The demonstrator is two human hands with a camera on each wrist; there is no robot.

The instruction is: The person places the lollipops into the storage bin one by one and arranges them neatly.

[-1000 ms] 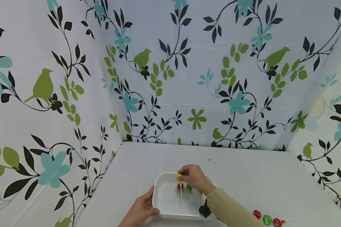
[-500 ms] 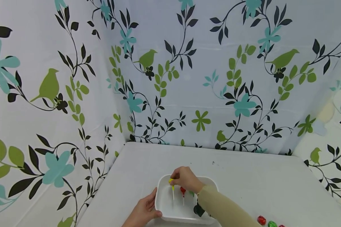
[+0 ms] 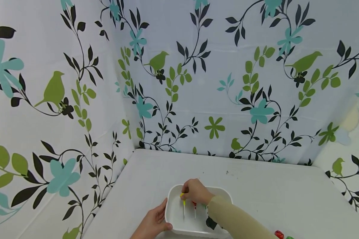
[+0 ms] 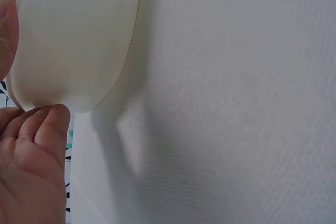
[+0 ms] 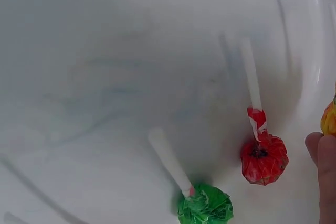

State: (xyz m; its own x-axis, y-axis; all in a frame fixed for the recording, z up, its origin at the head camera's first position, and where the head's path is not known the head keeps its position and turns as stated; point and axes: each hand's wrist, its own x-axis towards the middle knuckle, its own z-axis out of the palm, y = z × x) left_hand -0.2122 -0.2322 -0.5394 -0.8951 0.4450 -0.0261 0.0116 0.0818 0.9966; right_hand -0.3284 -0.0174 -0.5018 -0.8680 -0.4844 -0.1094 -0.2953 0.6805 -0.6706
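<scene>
In the head view, my left hand grips the left end of a white tray. In the left wrist view, its fingers press against the tray's outer wall, with the thumb opposite. Over the tray's left part, my right hand pinches a yellow-wrapped lollipop by its head, white stick toward me. A red lollipop and a green lollipop lie on the tray floor beside it, sticks pointing the same way; the right hand partly covers them in the head view.
At the bottom right of the white table, another red lollipop and a green one are cut off by the frame edge. A black wrist camera hangs under the right wrist. A patterned curtain encloses the table.
My right hand has carried the yellow lollipop leftward, from over the red one to the tray's left part. The left hand keeps its grip. The head view has shifted slightly.
</scene>
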